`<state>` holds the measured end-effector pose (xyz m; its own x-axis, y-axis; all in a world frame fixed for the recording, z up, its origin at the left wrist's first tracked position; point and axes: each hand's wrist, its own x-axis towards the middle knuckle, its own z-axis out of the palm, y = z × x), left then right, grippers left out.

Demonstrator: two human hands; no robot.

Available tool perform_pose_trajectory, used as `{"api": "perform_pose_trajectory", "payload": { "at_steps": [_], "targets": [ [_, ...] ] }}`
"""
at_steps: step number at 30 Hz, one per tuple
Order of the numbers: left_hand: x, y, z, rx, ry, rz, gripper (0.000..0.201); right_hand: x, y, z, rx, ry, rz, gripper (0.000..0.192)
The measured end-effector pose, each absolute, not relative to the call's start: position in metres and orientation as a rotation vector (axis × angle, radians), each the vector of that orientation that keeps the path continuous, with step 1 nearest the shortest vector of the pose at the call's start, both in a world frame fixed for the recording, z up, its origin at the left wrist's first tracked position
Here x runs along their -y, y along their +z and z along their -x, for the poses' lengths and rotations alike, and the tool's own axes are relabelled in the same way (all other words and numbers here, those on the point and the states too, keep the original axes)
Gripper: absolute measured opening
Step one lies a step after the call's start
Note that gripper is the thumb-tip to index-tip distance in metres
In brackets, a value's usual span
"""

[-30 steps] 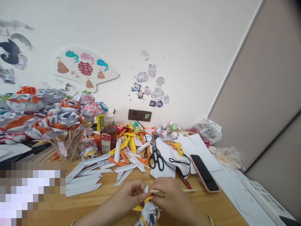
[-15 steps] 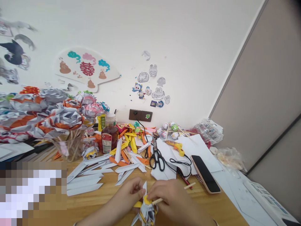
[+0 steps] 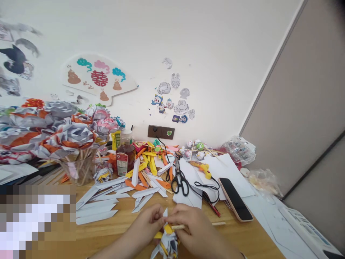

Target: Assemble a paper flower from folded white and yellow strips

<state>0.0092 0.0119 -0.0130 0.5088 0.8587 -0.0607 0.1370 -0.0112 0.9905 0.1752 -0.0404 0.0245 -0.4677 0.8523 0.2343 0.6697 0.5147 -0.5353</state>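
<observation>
The left hand (image 3: pixel 151 221) is pinching a white strip (image 3: pixel 165 212) between thumb and curled fingers; the right hand (image 3: pixel 191 223) is bending loosely round a stick (image 3: pixel 219 223), fingertips meeting the strip. The paper flower (image 3: pixel 169 244) is sitting just below — between the forearms, over the bench (image 3: pixel 107 230).

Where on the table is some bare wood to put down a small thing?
Bare wood shows between the white paper strips and the left forearm, and between the right forearm and the phone. Crowded: around the scissors and glue gun.
</observation>
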Motion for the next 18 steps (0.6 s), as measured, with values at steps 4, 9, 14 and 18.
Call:
{"api": "perform_pose_trajectory", "payload": {
  "at_steps": [4,9,14,18],
  "targets": [
    [-0.0116,-0.0182,-0.009,-0.896,0.732,-1.462,0.043,0.0401,0.0232,-0.1741,2.286,0.499,1.221,0.035],
    [-0.0119,-0.0221,-0.0093,-0.867,0.712,-1.425,0.052,0.0397,0.0238,-0.1761,2.354,0.467,1.238,0.032],
    [-0.0152,-0.0201,-0.0078,-0.828,0.729,-1.399,0.057,0.0408,0.0227,-0.1744,2.312,0.416,1.323,0.028],
    [-0.0176,-0.0231,-0.0059,-0.813,0.724,-1.344,0.058,0.0418,0.024,-0.1732,2.401,0.392,1.323,0.019]
  ]
}}
